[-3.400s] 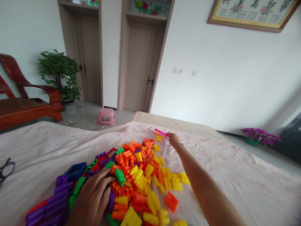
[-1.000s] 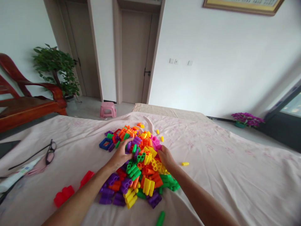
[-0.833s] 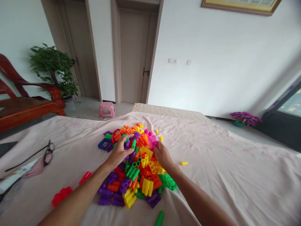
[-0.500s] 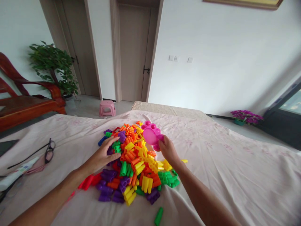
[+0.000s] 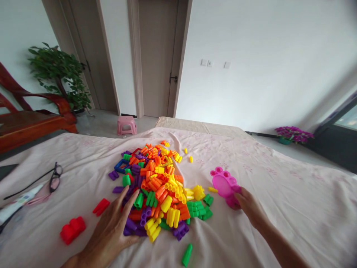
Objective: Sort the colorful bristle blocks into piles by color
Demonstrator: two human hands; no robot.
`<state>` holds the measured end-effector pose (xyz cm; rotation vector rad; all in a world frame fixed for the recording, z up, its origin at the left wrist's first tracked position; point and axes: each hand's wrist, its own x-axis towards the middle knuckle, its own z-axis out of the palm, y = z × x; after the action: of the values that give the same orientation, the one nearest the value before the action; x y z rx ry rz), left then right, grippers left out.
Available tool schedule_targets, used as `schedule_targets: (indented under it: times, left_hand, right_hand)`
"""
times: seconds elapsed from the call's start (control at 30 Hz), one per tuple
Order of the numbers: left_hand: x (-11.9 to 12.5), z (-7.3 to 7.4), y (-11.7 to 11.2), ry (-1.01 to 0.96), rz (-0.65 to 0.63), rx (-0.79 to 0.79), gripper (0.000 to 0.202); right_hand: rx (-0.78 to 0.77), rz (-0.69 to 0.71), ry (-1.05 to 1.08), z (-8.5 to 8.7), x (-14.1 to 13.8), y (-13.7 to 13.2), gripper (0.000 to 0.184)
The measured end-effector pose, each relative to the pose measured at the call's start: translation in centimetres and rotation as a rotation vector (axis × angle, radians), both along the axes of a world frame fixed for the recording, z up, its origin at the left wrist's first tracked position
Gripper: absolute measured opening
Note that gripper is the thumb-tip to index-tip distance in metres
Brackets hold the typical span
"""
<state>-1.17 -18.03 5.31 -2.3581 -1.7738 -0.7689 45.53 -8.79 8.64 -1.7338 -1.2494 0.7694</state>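
Note:
A heap of plastic building blocks (image 5: 156,182) in orange, yellow, purple, green and red lies on the cloth in front of me. My left hand (image 5: 115,219) rests at its near left side with fingers spread, touching or close to the purple blocks (image 5: 132,227); the palm hides part of the pile. My right hand (image 5: 248,204) grips the lower end of a pink paw-shaped plastic piece (image 5: 224,184), right of the heap. Two red blocks (image 5: 73,230) lie apart on the left, and a single green block (image 5: 187,255) lies nearest to me.
A pale floral cloth (image 5: 279,208) covers the surface. Glasses (image 5: 55,176) and a white stick-like object (image 5: 21,203) lie at the left. Beyond stand a pink stool (image 5: 126,125), a wooden chair (image 5: 36,123), a potted plant (image 5: 57,74) and purple flowers (image 5: 294,134).
My right hand has moved right and nearer with the pink paw-shaped piece, away from the heap. My left hand has come nearer, down the heap's left side.

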Motion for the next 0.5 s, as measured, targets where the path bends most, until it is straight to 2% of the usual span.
schedule_targets:
  times: [0.1, 0.2, 0.3, 0.5]
  left_hand:
    - [1.5, 0.5, 1.1, -0.021, -0.036, 0.024, 0.117]
    - [3.1, 1.0, 2.0, -0.076, -0.081, 0.044, 0.112]
    - [4.8, 1.2, 2.9, -0.145, -0.133, 0.02, 0.103]
    - [8.3, 0.7, 5.9, -0.347, -0.181, -0.038, 0.094]
  right_hand:
    - [-0.05, 0.164, 0.166, -0.2, -3.1, -1.1, 0.02]
    - [-0.075, 0.234, 0.267, -0.7, -5.9, -1.6, 0.022]
    - [-0.098, 0.222, 0.216, -1.3, -8.2, -1.7, 0.019]
    - [-0.06, 0.213, 0.072, -1.9, -11.4, -0.3, 0.015]
